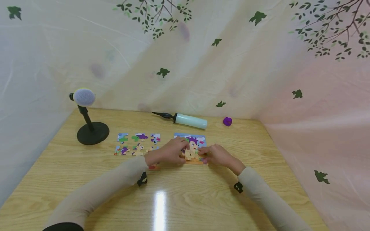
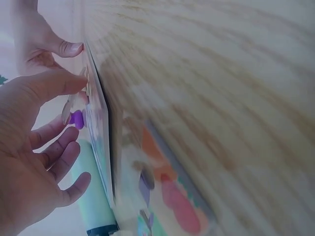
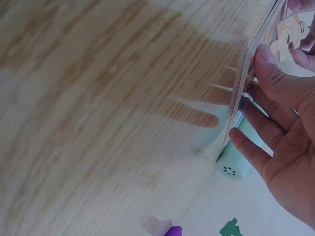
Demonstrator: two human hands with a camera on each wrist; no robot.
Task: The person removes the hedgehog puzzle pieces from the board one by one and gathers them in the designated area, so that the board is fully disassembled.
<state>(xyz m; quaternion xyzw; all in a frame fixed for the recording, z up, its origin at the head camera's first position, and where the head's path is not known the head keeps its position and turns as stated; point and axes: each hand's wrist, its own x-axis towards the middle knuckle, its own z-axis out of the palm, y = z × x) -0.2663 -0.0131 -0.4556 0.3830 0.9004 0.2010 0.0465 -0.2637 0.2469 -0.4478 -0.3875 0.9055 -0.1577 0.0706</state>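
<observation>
My left hand (image 1: 172,150) is over the left side of a small picture puzzle board (image 1: 189,134) with a cartoon pony on it. Between its thumb and fingers it pinches a cream-coloured puzzle piece (image 3: 287,35), tilted up off the board. At the board's right edge rests my right hand (image 1: 218,156), its thumb and fingertips touching the board and its fingers loosely extended. Loose puzzle pieces (image 1: 141,137) lie in rows to the left, some partly hidden under my left forearm. An orange and red piece (image 2: 177,196) shows close to the board in the left wrist view.
Behind the board lies a pale blue hand pump (image 1: 190,121) with a black nozzle. A purple object (image 1: 227,121) sits at the back right. On the left stands a round-headed device on a black base (image 1: 93,133). A leaf-printed curtain (image 1: 188,64) hangs behind the wooden table (image 1: 196,199).
</observation>
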